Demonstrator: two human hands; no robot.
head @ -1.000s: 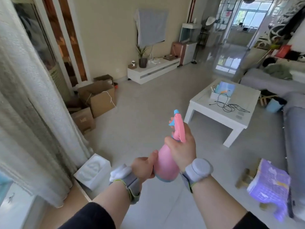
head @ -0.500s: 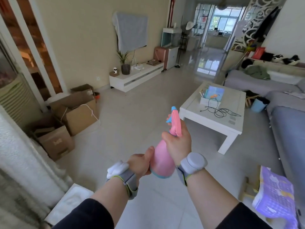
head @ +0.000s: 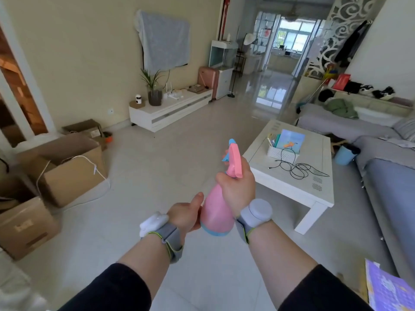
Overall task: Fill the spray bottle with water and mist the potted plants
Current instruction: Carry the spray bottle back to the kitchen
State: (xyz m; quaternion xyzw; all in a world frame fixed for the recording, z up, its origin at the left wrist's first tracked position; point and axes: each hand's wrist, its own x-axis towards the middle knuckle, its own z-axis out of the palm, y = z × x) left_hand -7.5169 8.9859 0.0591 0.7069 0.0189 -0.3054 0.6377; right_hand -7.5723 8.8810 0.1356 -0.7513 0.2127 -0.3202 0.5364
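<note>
My right hand (head: 239, 186) wraps the pink spray bottle (head: 216, 213) at its neck, ready on the trigger; my left hand (head: 185, 215) cups its base, steadying it toward the potted plant (head: 153, 89) at upper centre-left.

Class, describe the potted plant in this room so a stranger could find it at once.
Find the beige wall with the cloth-covered screen. Below it stands a low white cabinet. The potted plant sits near its left end, the only green, spiky-leaved thing there, in a dark pot.

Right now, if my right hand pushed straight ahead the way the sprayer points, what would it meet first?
Probably nothing close: the right hand aims the spray bottle over bare floor toward the far-off TV stand; depth is unclear.
</note>
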